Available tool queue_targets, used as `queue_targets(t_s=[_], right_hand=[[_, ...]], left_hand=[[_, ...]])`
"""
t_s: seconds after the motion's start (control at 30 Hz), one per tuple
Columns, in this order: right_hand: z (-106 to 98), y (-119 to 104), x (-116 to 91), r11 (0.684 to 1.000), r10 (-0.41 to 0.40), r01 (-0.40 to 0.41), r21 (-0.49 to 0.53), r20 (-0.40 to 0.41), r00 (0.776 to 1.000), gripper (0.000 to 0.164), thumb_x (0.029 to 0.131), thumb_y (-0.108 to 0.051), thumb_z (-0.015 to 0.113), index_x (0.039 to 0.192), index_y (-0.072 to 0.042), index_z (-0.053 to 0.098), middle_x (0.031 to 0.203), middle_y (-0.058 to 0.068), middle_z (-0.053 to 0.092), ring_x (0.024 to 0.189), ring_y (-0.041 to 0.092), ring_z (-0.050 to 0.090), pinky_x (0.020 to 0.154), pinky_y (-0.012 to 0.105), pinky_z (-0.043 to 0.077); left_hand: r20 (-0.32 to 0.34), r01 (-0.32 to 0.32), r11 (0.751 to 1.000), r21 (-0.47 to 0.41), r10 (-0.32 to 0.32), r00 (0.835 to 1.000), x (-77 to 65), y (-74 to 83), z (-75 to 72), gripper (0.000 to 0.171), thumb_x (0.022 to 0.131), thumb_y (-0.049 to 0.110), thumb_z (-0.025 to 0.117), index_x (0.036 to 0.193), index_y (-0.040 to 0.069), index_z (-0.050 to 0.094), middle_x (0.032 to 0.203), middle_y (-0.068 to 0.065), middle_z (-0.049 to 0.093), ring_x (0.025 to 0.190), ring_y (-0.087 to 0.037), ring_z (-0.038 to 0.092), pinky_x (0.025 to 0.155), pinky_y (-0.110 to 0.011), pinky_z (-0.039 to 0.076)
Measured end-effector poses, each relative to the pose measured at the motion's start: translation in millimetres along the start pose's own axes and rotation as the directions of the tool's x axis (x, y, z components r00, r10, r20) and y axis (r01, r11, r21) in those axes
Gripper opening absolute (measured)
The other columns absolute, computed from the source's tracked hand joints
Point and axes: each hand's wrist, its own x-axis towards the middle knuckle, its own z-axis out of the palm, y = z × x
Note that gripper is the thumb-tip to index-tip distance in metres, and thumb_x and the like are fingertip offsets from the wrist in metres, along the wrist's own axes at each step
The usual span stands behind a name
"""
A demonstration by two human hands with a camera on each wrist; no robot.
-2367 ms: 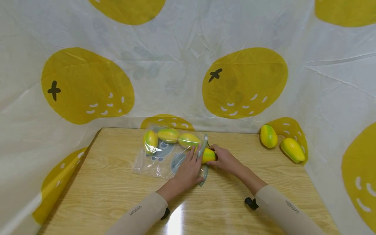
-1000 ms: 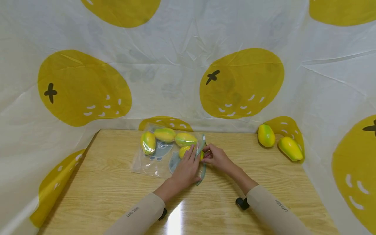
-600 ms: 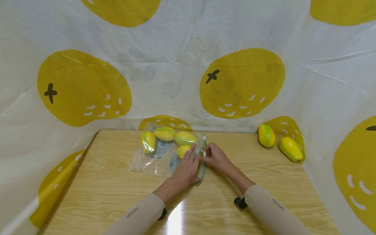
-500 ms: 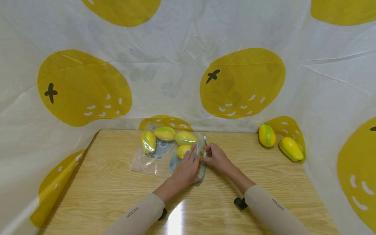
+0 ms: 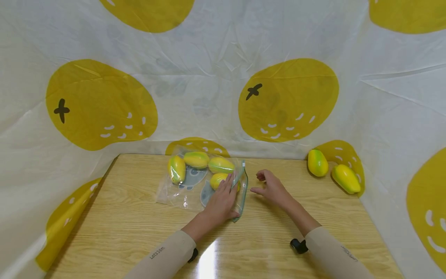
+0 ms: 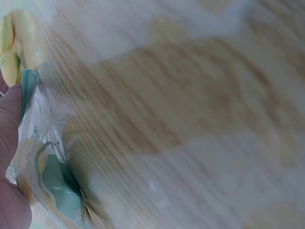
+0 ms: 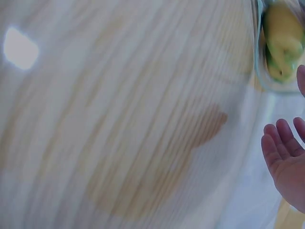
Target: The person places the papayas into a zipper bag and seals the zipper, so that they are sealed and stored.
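Note:
A clear zip bag (image 5: 188, 193) with a teal edge and grey print lies flat towards the back of the table. Several yellow-green papayas (image 5: 176, 169) are inside it, one partly under my left hand (image 5: 220, 199). That hand lies over the bag's right end, fingers stretched out, holding back the mouth's upper edge with the thumb at the rim. To the right of the mouth, my right hand (image 5: 273, 189) hovers apart from the bag with loosely bent fingers and nothing in them. The left wrist view shows the teal strip (image 6: 28, 90) beside my fingers.
Two more papayas, one upright (image 5: 317, 163) and one tilted (image 5: 346, 178), sit at the table's back right corner. A white cloth (image 5: 202, 93) with large yellow fruit prints walls in the back and sides. The wooden table (image 5: 132, 232) reflects light near the front.
My right hand pushed a papaya leftward into the bag, let go, and has drawn back to the right. My left hand has stayed on the bag.

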Motion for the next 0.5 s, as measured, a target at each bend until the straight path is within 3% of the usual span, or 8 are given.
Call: queue_targets(t_s=[0.3,0.5], right_hand=[[-48.2,43.3,-16.7,0.993,0.086,-0.091,-0.076,-0.067,0.994,0.079,0.095,-0.032,0.076,0.151,0.008,0.038,0.152,0.033,0.043,0.139,0.051,0.042,0.112,0.066,0.04],[-89.1,71.4,-19.1,0.985,0.135,-0.148,-0.088,-0.135,0.982,0.089,0.097,-0.037,0.073,0.156,0.012,0.026,0.156,0.04,0.031,0.143,0.057,0.032,0.113,0.071,0.032]], left_hand=[[0.006,-0.004,1.0,-0.008,0.004,1.0,-2.2,-1.1,-0.4,0.116,0.073,0.061,0.086,0.156,-0.004,0.037,0.172,-0.026,0.005,0.16,-0.037,0.015,0.128,-0.045,0.025],[0.002,-0.005,1.0,-0.02,0.005,1.0,-1.9,-1.0,0.2,0.117,0.073,0.06,0.086,0.156,-0.004,0.036,0.172,-0.026,0.003,0.16,-0.036,0.014,0.128,-0.045,0.024]])
